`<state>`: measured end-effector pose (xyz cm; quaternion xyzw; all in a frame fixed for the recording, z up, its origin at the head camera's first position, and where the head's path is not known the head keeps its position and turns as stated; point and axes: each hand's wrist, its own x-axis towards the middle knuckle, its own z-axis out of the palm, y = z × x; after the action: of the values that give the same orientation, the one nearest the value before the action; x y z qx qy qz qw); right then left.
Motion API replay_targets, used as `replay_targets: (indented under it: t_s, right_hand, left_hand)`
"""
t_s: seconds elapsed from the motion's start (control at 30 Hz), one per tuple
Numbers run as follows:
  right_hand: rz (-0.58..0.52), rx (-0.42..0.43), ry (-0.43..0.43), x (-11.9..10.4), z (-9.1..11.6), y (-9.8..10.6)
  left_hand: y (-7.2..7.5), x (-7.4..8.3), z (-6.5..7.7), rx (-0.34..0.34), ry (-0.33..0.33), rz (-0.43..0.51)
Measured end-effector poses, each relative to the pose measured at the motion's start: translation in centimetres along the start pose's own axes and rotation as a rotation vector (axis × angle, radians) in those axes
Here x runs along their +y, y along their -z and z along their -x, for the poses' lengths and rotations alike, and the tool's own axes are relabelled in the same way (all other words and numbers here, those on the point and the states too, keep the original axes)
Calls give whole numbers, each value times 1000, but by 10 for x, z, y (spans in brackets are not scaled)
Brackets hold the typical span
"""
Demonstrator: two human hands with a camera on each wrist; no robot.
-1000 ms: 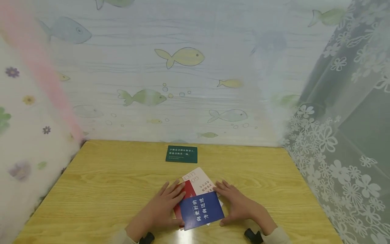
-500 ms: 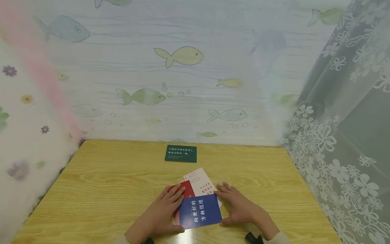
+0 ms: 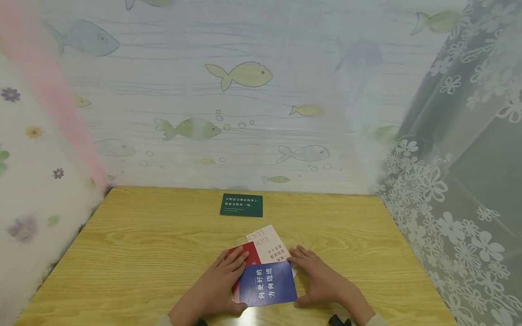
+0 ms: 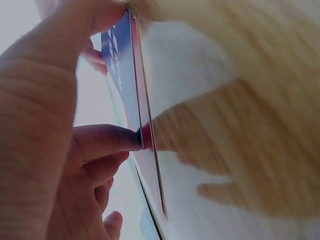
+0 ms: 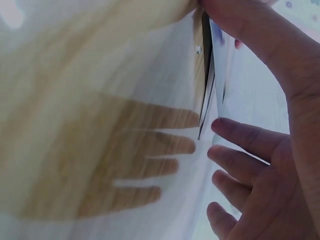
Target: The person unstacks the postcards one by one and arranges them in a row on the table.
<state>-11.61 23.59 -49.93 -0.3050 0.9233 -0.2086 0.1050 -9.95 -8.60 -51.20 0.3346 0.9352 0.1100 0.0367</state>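
Observation:
Several cards overlap in a loose stack on the table in the head view. On top lies a blue card (image 3: 269, 290) with white characters. A red card (image 3: 248, 250) shows past its far left side, and a pale pink card (image 3: 267, 240) past its far edge. My left hand (image 3: 218, 287) rests at the stack's left side, fingers over the red card and thumb at the blue card's near left corner. My right hand (image 3: 322, 280) touches the right side, thumb at the near corner and index finger at the far one. Both wrist views show fingertips against thin card edges.
A dark green card (image 3: 241, 205) with white writing lies flat beyond the stack. The wood-grain table (image 3: 142, 235) ends at a fish-print curtain (image 3: 244, 104). White lace (image 3: 444, 226) hangs along the right side. Flowered fabric (image 3: 36, 181) borders the left.
The blue card has shifted slightly left, and a pale corner under its near edge is now covered. My left hand's fingers and thumb have slid a little toward me.

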Motion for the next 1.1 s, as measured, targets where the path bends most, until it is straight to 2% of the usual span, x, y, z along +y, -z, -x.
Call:
replay_targets:
  t_s: [0.17,0.37,0.5,0.6,0.7,0.93,1.1]
  right_hand:
    - [0,21,7,-2,1,-1]
    - [74,82,55,-1,3,-4]
    - [117,117,51,0,5,-5]
    - [106,139,36,-1,8,-4]
    - [83,169,49,-2,9,-3]
    - [77,276,143,-2,10,-4]
    - [77,296,138,-3,11,-2]
  left_hand:
    - [-2,1,-2,0,-11,-64]
    - [-2,2,-1,36,-16,-108]
    - [0,0,2,-5,18,-29]
    - [1,-4,4,-52,56,82]
    - [1,-10,6,-64,67,149]
    - [5,-15,7,-46,61,169]
    - [8,-16,9,-3,54,188]
